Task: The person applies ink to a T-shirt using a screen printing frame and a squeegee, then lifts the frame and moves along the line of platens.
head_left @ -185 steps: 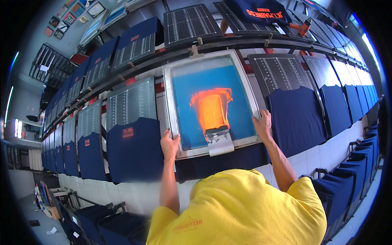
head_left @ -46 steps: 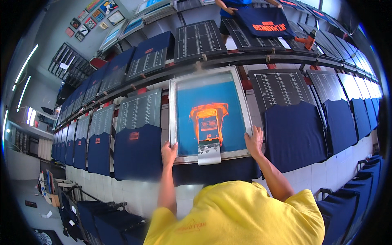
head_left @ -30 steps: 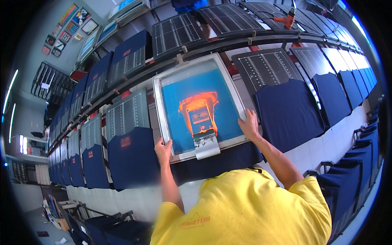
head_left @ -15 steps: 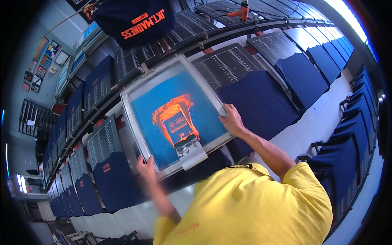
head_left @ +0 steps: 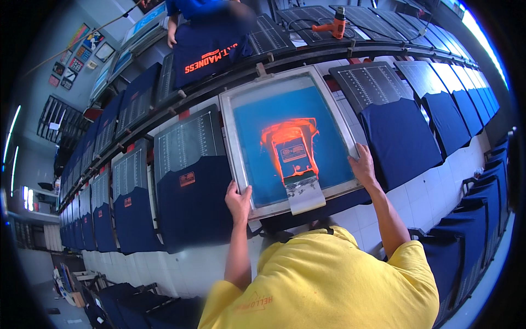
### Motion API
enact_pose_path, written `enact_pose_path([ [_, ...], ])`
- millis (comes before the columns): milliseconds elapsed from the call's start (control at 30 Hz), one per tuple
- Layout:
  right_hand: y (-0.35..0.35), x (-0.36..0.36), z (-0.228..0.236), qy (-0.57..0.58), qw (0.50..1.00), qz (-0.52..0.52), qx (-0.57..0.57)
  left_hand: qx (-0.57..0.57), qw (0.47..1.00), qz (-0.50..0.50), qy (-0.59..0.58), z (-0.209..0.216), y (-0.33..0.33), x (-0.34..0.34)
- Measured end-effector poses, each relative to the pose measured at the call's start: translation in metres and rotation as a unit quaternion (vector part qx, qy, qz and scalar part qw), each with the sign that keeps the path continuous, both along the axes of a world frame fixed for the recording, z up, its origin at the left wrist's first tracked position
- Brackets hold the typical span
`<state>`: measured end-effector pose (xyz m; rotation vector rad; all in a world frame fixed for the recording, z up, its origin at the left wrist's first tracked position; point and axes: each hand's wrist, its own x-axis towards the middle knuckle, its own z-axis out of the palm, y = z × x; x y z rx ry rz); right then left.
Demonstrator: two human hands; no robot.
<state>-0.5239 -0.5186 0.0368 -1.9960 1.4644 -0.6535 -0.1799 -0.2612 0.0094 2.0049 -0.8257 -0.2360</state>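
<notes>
While framed screen [head_left: 285, 104] lies between, left grip [head_left: 239, 204] and right grip [head_left: 364, 165] curl closed on its lower sides.

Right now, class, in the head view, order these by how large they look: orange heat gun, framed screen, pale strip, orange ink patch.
Framed screen
Orange ink patch
Pale strip
Orange heat gun; it sits farther off, so its true size is unsure.

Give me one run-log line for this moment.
left hand: on screen frame, left side; right hand: on frame, right side; blue mesh: orange ink across middle; pale strip: over near edge
</notes>
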Motion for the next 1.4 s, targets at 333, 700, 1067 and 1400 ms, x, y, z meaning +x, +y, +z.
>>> enact_pose_path([
  [333,-0.051,-0.009,-0.025,0.022,0.999,0.012,-0.023,0.022,0.999,0.017,-0.033,0.005,-0.047,-0.021],
  [700,-0.071,0.005,-0.03,0.02,1.0,0.014,-0.014,0.057,0.998,0.017,0.005,0.004,-0.064,-0.008],
  [1067,-0.074,0.004,-0.042,0.0,1.0,0.019,-0.015,0.035,0.999,0.01,0.038,0.01,-0.063,-0.012],
  [1400,-0.075,0.006,-0.053,-0.008,0.999,0.019,-0.035,0.054,0.998,0.018,0.034,0.002,-0.063,-0.011],
])
